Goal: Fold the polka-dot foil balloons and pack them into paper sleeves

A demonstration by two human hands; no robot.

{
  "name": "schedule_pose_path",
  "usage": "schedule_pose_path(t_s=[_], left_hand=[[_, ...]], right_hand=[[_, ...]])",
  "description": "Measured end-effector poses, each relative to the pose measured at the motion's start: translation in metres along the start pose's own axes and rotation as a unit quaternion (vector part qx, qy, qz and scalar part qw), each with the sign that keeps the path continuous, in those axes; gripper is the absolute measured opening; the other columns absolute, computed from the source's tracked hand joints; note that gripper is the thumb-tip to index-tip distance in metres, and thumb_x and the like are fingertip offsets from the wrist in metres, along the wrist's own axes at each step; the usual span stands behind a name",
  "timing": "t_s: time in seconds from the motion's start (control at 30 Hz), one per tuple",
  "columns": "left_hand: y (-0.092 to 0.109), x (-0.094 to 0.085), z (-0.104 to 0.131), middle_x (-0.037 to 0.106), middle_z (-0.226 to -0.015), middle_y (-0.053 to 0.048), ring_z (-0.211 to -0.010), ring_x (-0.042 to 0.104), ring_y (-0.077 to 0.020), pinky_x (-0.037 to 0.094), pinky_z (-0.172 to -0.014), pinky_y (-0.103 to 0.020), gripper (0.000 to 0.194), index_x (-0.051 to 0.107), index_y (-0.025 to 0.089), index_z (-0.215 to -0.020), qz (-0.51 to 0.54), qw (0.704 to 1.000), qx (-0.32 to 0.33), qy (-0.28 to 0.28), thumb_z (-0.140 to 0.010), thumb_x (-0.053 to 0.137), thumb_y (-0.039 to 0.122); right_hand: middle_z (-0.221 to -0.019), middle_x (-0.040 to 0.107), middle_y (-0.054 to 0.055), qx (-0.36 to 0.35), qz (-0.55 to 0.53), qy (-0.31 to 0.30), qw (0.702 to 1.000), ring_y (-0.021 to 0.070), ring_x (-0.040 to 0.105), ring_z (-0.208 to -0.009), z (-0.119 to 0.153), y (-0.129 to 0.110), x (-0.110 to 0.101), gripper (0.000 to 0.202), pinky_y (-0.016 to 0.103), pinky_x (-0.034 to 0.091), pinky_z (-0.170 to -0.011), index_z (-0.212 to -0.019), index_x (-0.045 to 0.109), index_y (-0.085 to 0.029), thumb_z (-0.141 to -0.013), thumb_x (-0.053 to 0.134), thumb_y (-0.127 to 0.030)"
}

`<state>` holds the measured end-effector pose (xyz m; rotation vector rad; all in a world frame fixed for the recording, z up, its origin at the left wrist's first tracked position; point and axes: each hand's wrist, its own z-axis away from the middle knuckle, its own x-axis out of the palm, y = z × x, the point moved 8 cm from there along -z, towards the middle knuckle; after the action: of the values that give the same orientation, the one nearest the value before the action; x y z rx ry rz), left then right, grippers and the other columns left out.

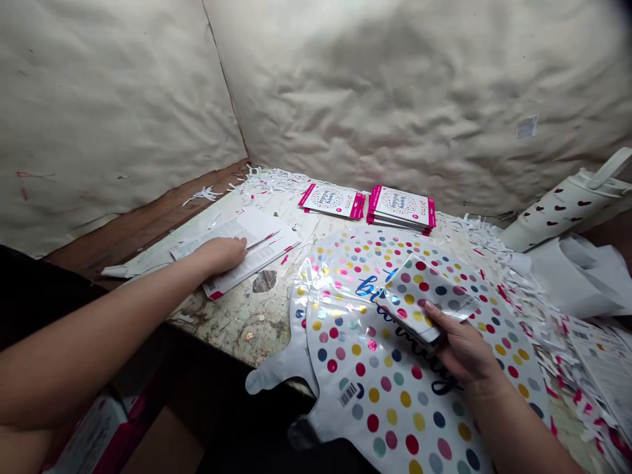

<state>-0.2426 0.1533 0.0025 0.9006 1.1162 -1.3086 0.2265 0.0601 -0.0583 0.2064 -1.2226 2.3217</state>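
Observation:
My left hand (224, 255) is at the left of the table, its fingers curled at the edge of a printed white card (232, 230); the fingertips are partly hidden. Under it lies a small stack of similar cards (259, 260) with a pink edge. In my right hand (461, 345) is a folded foil balloon (419, 289) with coloured dots, pinched between thumb and fingers. Directly beneath, flat dotted foil balloons (395, 415) with blue lettering lie overlapped, their tails hanging over the table's front edge.
Two stacks of pink-edged balloon packets (333, 201) (402, 209) sit at the back. A white tumbler with hearts (563, 210) leans at the right, near crumpled white paper (577, 273). Paper shreds (276, 179) line the table's edges. Covered walls (395, 99) enclose the back and left.

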Motion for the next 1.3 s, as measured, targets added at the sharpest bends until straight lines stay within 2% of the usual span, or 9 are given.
schedule_pose_path(t_s=[0.13, 0.33, 0.5, 0.63, 0.73, 0.8, 0.93, 1.1, 1.3], left_hand=[[0.011, -0.021, -0.001, 0.067, -0.097, -0.014, -0.094, 0.06, -0.0304, 0.042, -0.079, -0.033, 0.036, 0.066, 0.01, -0.092, -0.05, 0.998, 0.011, 0.037, -0.081, 0.039, 0.031], [0.022, -0.025, 0.004, 0.065, -0.1, -0.018, -0.091, 0.061, -0.0303, 0.043, -0.07, -0.034, 0.036, 0.062, 0.01, -0.102, -0.083, 0.992, 0.008, 0.098, -0.078, 0.037, 0.019], [0.047, -0.041, 0.035, 0.062, -0.093, -0.017, -0.091, 0.058, -0.0305, 0.042, -0.071, -0.035, 0.033, 0.061, 0.007, -0.098, -0.115, 0.981, 0.033, 0.152, -0.084, 0.032, 0.015], [0.142, -0.04, 0.107, 0.061, -0.081, -0.01, -0.078, 0.058, -0.0245, 0.045, -0.064, -0.033, 0.032, 0.059, 0.013, -0.105, -0.085, 0.948, 0.207, 0.227, -0.089, 0.032, 0.017], [0.235, -0.002, 0.174, 0.061, -0.081, -0.011, -0.07, 0.057, -0.0215, 0.046, -0.055, -0.03, 0.031, 0.058, 0.009, -0.106, -0.054, 0.893, 0.421, 0.15, -0.081, 0.039, 0.007], [0.272, 0.018, 0.199, 0.061, -0.081, -0.011, -0.067, 0.057, -0.022, 0.044, -0.049, -0.03, 0.029, 0.059, 0.009, -0.101, -0.065, 0.871, 0.479, 0.091, -0.077, 0.044, 0.004], [0.293, 0.018, 0.174, 0.059, -0.079, -0.007, -0.066, 0.055, -0.0187, 0.044, -0.053, -0.028, 0.018, 0.059, 0.014, -0.082, -0.019, 0.888, 0.46, 0.003, -0.075, 0.046, 0.004], [0.296, -0.01, 0.118, 0.055, -0.088, -0.011, -0.083, 0.05, -0.0234, 0.042, -0.075, -0.037, 0.01, 0.055, 0.014, -0.079, 0.026, 0.87, 0.483, 0.099, -0.075, 0.046, 0.017], [0.295, -0.005, 0.108, 0.053, -0.082, -0.007, -0.078, 0.047, -0.0213, 0.036, -0.078, -0.038, 0.014, 0.051, 0.016, -0.082, 0.078, 0.852, 0.505, 0.115, -0.072, 0.042, 0.018]], right_hand=[[-0.078, 0.071, 0.003, 0.0, -0.001, 0.013, 1.0, 0.0161, 0.068, -0.065, 0.005, 0.002, -0.008, 0.025, 0.025, 0.061, -0.057, -0.092, 0.065, -0.013, -0.068, 0.073, -0.011], [-0.081, 0.071, 0.004, -0.021, -0.02, 0.05, 0.998, 0.0145, 0.068, -0.067, 0.01, -0.008, -0.036, 0.019, 0.023, 0.06, -0.059, -0.092, 0.064, -0.01, -0.073, 0.065, -0.005], [-0.082, 0.072, 0.004, 0.0, -0.026, 0.064, 0.998, 0.0142, 0.068, -0.07, 0.01, -0.006, -0.053, 0.015, 0.022, 0.06, -0.062, -0.09, 0.065, -0.011, -0.076, 0.063, -0.007], [-0.078, 0.072, 0.003, -0.028, -0.012, 0.061, 0.998, 0.0152, 0.068, -0.066, 0.012, -0.019, -0.04, 0.012, 0.024, 0.06, -0.061, -0.087, 0.066, -0.013, -0.075, 0.065, -0.009], [-0.076, 0.072, 0.005, -0.023, 0.056, -0.008, 0.998, 0.0158, 0.068, -0.063, 0.006, -0.026, -0.01, 0.012, 0.024, 0.06, -0.058, -0.084, 0.066, -0.013, -0.072, 0.069, -0.012], [-0.077, 0.072, 0.008, -0.018, 0.146, -0.06, 0.987, 0.0184, 0.069, -0.064, -0.003, -0.026, 0.007, 0.019, 0.026, 0.059, -0.056, -0.085, 0.067, -0.012, -0.067, 0.074, -0.016], [-0.074, 0.072, 0.009, -0.05, 0.243, -0.034, 0.968, 0.0213, 0.068, -0.062, -0.023, -0.028, 0.003, 0.032, 0.027, 0.057, -0.05, -0.087, 0.067, -0.013, -0.059, 0.08, -0.02], [-0.081, 0.073, 0.007, -0.086, 0.235, -0.034, 0.968, 0.0219, 0.069, -0.07, -0.023, -0.031, 0.005, 0.031, 0.03, 0.057, -0.06, -0.084, 0.068, -0.015, -0.058, 0.08, -0.027], [-0.081, 0.072, 0.007, -0.156, 0.264, -0.057, 0.95, 0.024, 0.067, -0.074, -0.016, -0.032, 0.022, 0.039, 0.035, 0.054, -0.066, -0.087, 0.07, -0.014, -0.055, 0.079, -0.035]])
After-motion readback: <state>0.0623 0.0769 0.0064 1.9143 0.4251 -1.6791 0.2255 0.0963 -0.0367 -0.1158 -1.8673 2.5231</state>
